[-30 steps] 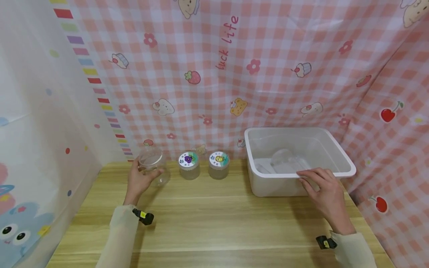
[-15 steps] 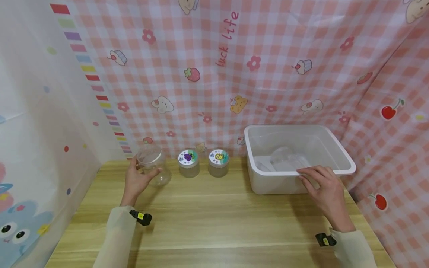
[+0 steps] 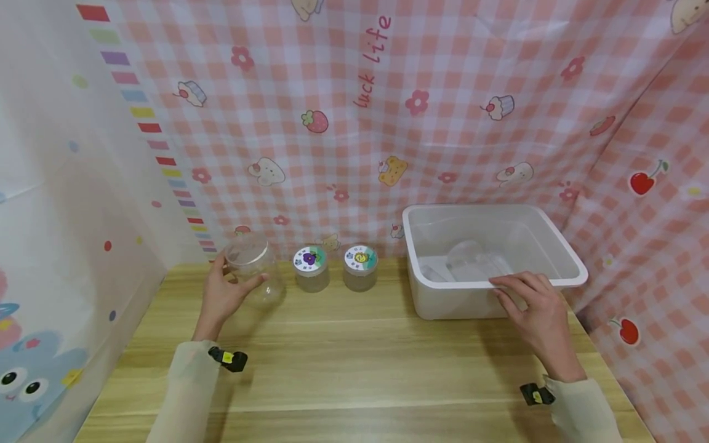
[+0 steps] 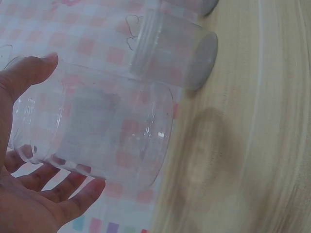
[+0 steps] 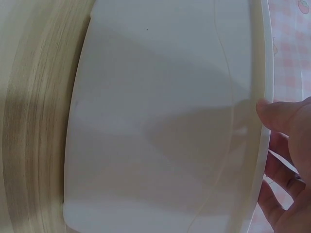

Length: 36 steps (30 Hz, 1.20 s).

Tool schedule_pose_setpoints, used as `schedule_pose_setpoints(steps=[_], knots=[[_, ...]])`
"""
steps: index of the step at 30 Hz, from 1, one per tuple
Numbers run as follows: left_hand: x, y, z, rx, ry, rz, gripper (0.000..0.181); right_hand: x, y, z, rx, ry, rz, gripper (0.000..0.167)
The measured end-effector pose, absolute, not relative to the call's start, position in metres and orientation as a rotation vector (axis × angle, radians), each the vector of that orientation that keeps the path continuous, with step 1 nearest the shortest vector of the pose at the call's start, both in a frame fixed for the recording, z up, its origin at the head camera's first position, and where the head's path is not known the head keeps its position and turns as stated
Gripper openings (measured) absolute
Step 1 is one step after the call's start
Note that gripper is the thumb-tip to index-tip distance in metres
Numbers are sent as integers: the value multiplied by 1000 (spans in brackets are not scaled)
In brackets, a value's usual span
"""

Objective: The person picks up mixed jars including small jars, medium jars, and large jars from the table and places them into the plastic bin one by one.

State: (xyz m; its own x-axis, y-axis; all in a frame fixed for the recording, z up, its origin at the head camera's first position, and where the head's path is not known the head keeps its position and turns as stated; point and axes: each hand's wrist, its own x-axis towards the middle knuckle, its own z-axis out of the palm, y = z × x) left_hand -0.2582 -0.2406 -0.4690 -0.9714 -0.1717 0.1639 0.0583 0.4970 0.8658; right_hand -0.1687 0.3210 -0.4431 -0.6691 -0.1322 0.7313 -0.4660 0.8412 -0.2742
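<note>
At the back left of the table, my left hand [image 3: 227, 295] grips a clear, lidless plastic jar [image 3: 257, 267]. The thumb lies on one side of it and the fingers on the other. In the left wrist view, this jar [image 4: 112, 126] lies across the palm, its base apart from its shadow on the wood. My right hand [image 3: 537, 314] pinches the front rim of a white plastic bin [image 3: 454, 303], thumb outside and fingers over the edge, as the right wrist view of the rim [image 5: 266, 73] shows. Inside the bin lie clear plastic items, including a round jar [image 3: 471, 261].
Two small clear jars with printed lids, a purple-pictured one [image 3: 311, 271] and a yellow-pictured one [image 3: 360, 269], stand between the held jar and the bin. A pink checked cloth [image 3: 332, 154] hangs behind the wooden table [image 3: 354, 369]. White cloth hangs on the left.
My left hand has shifted slightly left with the jar still in its grip. My right hand keeps its place on the bin's rim. The head view has tilted a little.
</note>
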Motion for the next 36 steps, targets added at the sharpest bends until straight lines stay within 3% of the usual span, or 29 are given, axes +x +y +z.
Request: schedule_pose_setpoints(steps=[36], knots=[[-248, -202, -418, -192, -2477, -1465, 94, -170, 319, -443, 449, -2224, 576, 42]])
